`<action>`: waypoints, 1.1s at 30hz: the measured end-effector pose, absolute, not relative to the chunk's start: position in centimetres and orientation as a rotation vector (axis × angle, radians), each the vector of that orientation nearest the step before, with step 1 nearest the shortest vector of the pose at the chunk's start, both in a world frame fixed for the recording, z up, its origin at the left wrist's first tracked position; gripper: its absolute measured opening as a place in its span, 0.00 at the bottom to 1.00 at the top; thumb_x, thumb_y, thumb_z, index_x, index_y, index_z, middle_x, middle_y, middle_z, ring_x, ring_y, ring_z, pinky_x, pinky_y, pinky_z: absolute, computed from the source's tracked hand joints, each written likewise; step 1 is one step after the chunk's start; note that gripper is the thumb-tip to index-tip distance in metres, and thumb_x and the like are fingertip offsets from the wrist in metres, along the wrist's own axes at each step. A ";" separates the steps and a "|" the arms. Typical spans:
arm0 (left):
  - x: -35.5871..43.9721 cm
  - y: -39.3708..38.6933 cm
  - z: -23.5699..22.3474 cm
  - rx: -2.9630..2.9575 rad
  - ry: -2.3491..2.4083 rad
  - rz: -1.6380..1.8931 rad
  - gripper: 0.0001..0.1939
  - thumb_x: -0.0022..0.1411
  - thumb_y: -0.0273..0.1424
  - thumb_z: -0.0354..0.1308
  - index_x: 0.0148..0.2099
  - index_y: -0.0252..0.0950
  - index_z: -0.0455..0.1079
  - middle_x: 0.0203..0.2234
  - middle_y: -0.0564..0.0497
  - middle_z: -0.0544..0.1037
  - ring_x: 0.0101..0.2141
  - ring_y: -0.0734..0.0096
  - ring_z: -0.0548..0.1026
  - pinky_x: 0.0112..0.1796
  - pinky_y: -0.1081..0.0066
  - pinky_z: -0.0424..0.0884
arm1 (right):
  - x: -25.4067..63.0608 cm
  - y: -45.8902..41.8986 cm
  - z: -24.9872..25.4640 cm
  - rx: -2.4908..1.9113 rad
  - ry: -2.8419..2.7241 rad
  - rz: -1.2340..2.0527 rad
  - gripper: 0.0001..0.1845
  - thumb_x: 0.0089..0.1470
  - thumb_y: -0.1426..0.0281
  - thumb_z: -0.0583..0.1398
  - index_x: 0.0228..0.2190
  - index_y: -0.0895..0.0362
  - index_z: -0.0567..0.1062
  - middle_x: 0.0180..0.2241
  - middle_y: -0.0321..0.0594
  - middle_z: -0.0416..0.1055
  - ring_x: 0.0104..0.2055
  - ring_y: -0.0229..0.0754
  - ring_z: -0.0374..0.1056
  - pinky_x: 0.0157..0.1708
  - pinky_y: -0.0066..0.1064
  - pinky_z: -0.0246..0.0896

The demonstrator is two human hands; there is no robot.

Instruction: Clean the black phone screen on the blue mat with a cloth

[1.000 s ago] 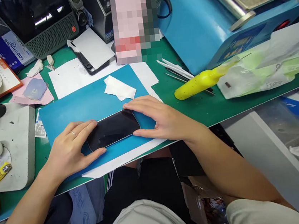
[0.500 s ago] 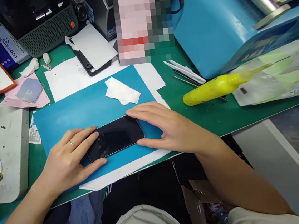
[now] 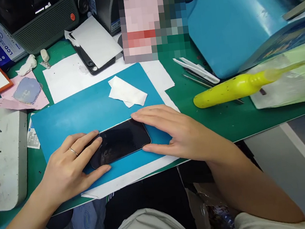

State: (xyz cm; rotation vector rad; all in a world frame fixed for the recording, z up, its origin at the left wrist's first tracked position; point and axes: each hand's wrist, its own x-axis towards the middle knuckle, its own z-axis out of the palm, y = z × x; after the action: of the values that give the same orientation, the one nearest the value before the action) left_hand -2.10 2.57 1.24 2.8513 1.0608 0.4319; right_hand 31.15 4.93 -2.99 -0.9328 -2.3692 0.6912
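Observation:
A smartphone (image 3: 121, 141) with a dark screen lies face up on a blue mat (image 3: 64, 115). My left hand (image 3: 71, 162), a ring on one finger, grips its left end: fingers over the top edge and screen, thumb along the lower edge. At the other end, my right hand (image 3: 168, 133) spans the phone, fingertips at the upper corner and thumb at the lower corner. Beyond the phone, a folded white wipe (image 3: 127, 91) rests on the mat. White paper (image 3: 63, 78) sticks out from beneath the mat.
Right of the mat lie a yellow squeeze bottle (image 3: 229, 89) with a needle tip and some tweezers (image 3: 196, 73). A blue machine (image 3: 230, 21) stands behind them. At the back is a black phone case (image 3: 103, 67) under a white card (image 3: 96, 43). A pale box (image 3: 10, 174) sits left.
The view has shifted slightly, so the bottle and blue machine appear farther right. Both hands keep their hold on the smartphone, which stays in place on the mat.

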 end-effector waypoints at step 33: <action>-2.2 2.5 1.2 2.784 1.078 0.381 0.26 0.71 0.41 0.70 0.66 0.37 0.73 0.61 0.37 0.80 0.51 0.50 0.81 0.47 0.52 0.84 | 31.0 5.0 -2.7 -0.921 -2.319 0.718 0.26 0.66 0.64 0.69 0.62 0.58 0.77 0.64 0.55 0.78 0.69 0.57 0.72 0.68 0.53 0.72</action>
State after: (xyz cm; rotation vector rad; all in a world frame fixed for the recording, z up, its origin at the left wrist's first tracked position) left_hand -2.21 2.46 1.15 2.7844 1.0780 0.3809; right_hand 31.03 4.99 -2.75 -0.9210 -2.3186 0.7182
